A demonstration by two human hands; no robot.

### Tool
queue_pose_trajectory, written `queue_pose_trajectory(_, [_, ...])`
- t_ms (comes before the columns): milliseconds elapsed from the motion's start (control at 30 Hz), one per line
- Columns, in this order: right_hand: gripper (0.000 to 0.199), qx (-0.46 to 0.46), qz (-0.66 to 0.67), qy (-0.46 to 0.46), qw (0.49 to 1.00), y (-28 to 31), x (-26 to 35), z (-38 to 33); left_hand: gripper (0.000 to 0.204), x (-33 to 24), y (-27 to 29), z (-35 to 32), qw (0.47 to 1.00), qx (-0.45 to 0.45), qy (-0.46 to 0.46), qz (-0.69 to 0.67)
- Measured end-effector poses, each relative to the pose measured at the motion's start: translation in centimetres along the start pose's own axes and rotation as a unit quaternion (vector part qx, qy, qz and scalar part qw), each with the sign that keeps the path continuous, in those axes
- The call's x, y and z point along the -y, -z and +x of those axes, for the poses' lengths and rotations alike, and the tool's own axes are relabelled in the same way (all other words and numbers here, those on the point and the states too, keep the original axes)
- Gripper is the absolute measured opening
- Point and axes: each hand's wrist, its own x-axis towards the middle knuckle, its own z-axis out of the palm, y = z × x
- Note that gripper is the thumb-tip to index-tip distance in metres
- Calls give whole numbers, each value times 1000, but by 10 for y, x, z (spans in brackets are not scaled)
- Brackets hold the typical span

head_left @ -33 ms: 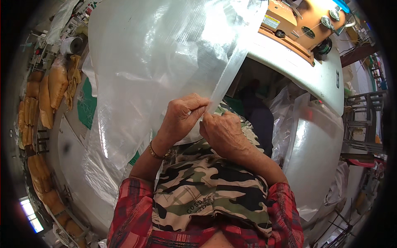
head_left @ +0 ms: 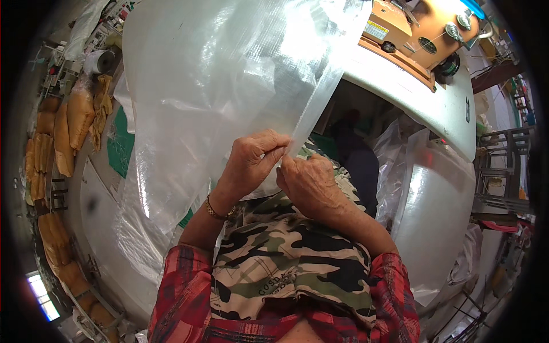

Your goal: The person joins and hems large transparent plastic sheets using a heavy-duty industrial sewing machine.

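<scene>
A large sheet of clear woven plastic spreads over the table in front of me and hangs down toward my lap. Along its right side runs a folded, stitched hem. My left hand is closed, thumb and forefinger pinching that hem near its lower end. Just to the right, my right hand is curled close to the same edge, fingers bent under. The knuckles hide most of what the right fingertips grip. Both hands are almost touching, above my camouflage apron.
An orange sewing machine stands on a white table at the far right. More clear plastic lies at right. Yellowish-brown sacks line the left, near a plastic roll and a green cloth. A metal rack stands far right.
</scene>
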Motion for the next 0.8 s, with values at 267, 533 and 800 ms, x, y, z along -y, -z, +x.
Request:
queue_pose_trajectory(267, [15,39,-59,7,997,-1,3,0,17,-1,1,-2,998,11,50,-25])
queue_pose_trajectory(533, [22,-1,-51,74,996,4,-10,7,10,-1,0,-5,994,-36,98,-10])
queue_pose_trajectory(800, [23,-236,346,-8,908,-31,-71,111,22,-74,26,15,908,-42,-272,316])
